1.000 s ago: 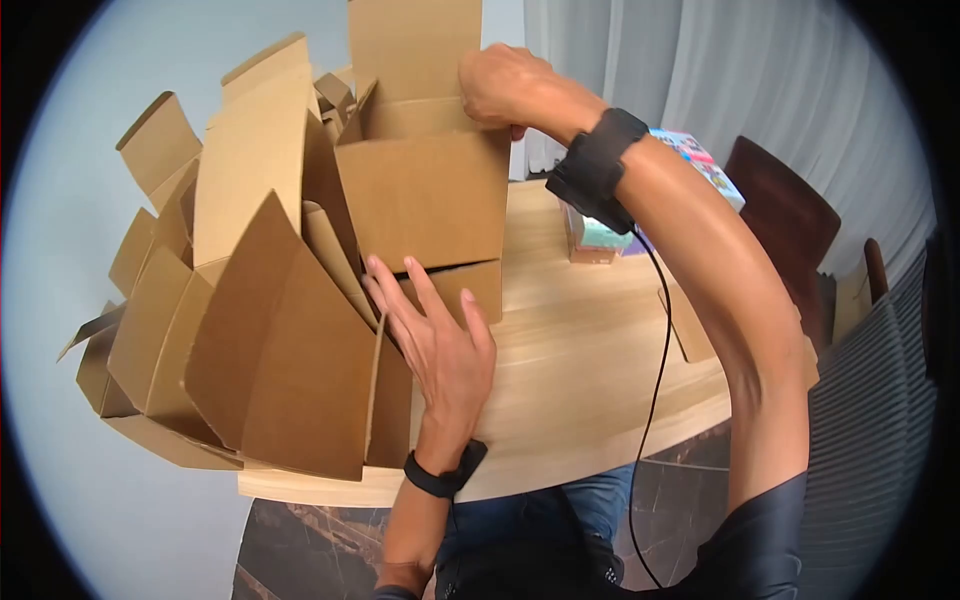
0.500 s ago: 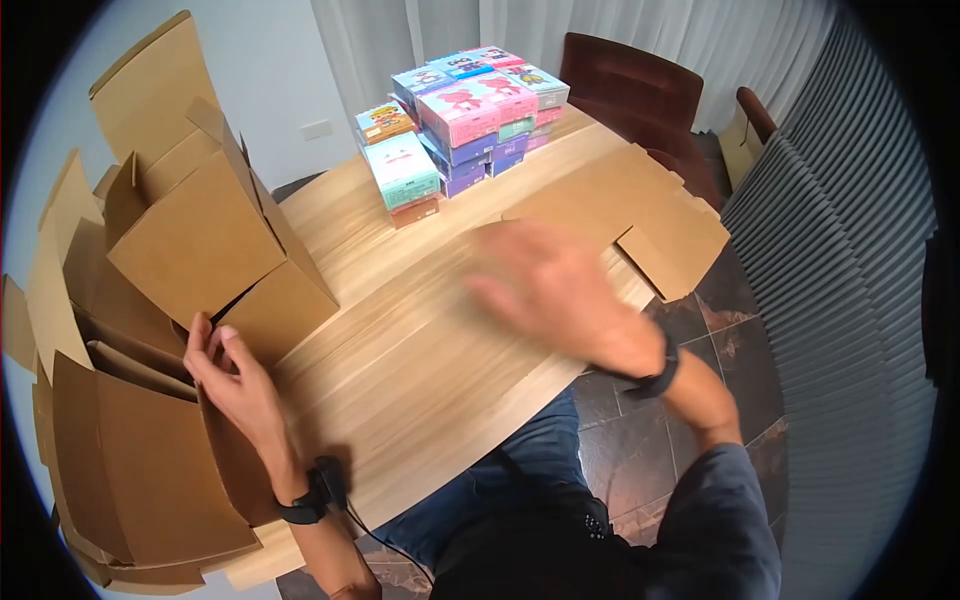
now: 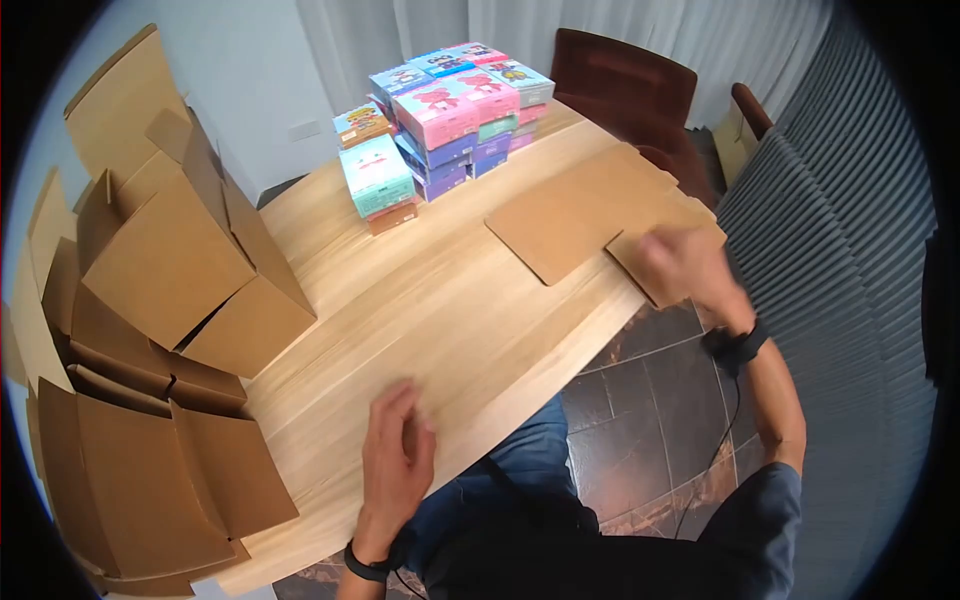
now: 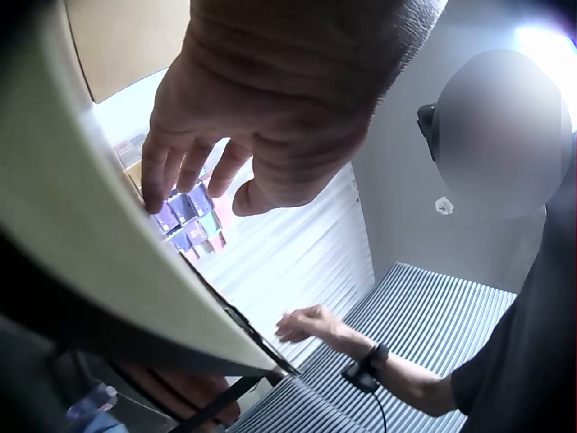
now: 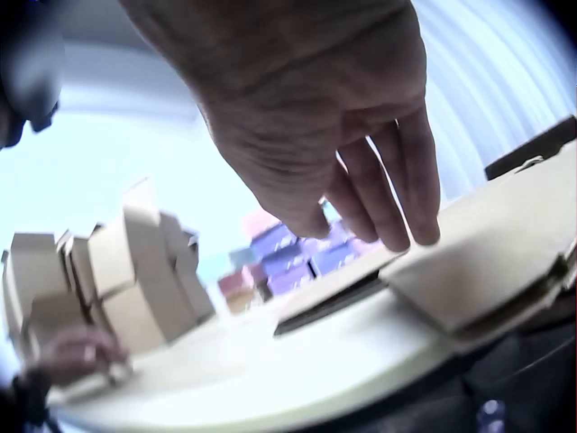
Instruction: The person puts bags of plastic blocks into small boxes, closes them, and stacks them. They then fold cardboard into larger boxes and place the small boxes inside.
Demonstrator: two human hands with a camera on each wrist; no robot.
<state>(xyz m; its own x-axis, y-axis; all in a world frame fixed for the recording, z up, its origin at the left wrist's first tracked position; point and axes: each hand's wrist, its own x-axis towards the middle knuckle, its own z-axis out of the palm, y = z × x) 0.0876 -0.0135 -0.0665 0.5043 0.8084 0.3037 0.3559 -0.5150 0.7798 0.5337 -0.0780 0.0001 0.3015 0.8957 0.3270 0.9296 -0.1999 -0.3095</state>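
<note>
My right hand (image 3: pixel 692 268) is over the near right end of a flattened cardboard box (image 3: pixel 575 215) lying on the table. In the right wrist view its fingers (image 5: pixel 389 203) point loosely down, the tips overlapping a folded flap of the cardboard (image 5: pixel 473 271), with nothing held. My left hand (image 3: pixel 392 462) hovers at the table's front edge, empty, with relaxed, slightly bent fingers. Left of it stand several opened cardboard boxes (image 3: pixel 170 270), their flaps up, crowded together.
Small colourful printed boxes (image 3: pixel 455 115) are stacked at the back of the wooden table (image 3: pixel 400 300). A brown chair (image 3: pixel 625 85) stands behind the far right edge, near a ridged grey surface (image 3: pixel 810 220). A cable hangs from the right wrist.
My right hand has come from the upright box at the left across to the flattened cardboard. The left hand has left the boxes and moved right. The view has swung right.
</note>
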